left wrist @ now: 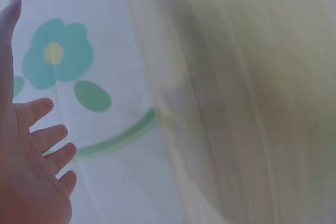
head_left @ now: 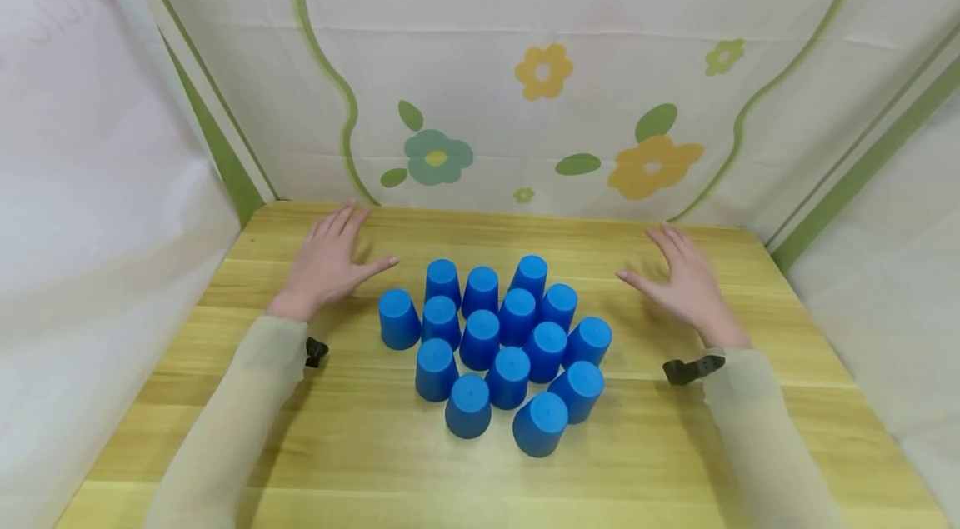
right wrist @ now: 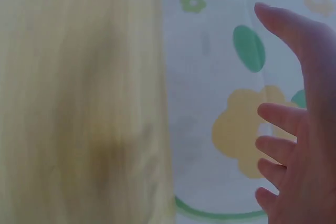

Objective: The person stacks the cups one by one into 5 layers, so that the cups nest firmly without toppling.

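Observation:
Several blue cups (head_left: 479, 340) stand upside down in a loose cluster at the middle of the wooden table. To the left of them my left hand (head_left: 324, 264) is held with fingers extended and thumb pointing toward the cups, touching none. My right hand (head_left: 684, 283) mirrors it on the other side, thumb also toward the cluster and nothing in its grasp. In the left wrist view the left hand (left wrist: 32, 166) shows spread fingers and a bare palm. The right wrist view likewise has the right hand (right wrist: 299, 129) with fingers apart.
A white curtain (head_left: 480, 96) printed with flowers hangs along the table's back edge. White cloth walls (head_left: 97, 179) flank the table (head_left: 360, 462) on both sides. Each wrist wears a dark strap (head_left: 693, 369).

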`<control>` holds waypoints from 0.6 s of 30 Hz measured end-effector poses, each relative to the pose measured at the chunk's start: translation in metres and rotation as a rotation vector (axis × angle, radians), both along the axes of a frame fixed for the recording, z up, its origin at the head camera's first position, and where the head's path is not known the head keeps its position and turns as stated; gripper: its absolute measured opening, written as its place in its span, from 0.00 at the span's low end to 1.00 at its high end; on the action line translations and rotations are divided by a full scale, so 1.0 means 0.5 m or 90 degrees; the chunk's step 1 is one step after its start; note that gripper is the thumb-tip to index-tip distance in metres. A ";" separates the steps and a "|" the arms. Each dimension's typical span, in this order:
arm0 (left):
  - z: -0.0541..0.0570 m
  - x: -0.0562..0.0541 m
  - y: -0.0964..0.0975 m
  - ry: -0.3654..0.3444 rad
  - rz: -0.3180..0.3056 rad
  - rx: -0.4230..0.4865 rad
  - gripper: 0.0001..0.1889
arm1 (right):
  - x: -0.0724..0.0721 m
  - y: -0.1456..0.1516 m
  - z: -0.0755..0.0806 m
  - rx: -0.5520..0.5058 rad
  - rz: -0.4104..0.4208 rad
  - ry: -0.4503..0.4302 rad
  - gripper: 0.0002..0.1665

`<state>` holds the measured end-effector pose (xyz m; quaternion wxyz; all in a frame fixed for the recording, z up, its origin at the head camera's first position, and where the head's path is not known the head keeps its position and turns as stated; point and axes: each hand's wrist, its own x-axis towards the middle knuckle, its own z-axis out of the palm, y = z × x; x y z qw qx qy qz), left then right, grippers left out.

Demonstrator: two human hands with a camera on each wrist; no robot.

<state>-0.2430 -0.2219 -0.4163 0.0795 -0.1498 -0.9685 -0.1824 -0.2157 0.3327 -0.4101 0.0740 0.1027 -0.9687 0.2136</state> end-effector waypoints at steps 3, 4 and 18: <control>0.006 0.004 0.014 -0.034 -0.005 0.082 0.54 | 0.002 -0.018 0.017 -0.054 0.010 -0.022 0.55; 0.008 0.006 0.020 -0.048 -0.007 0.113 0.53 | 0.002 -0.023 0.022 -0.071 0.012 -0.028 0.54; 0.015 0.043 0.089 -0.185 -0.102 0.363 0.42 | 0.011 -0.137 0.057 -0.189 0.120 -0.101 0.44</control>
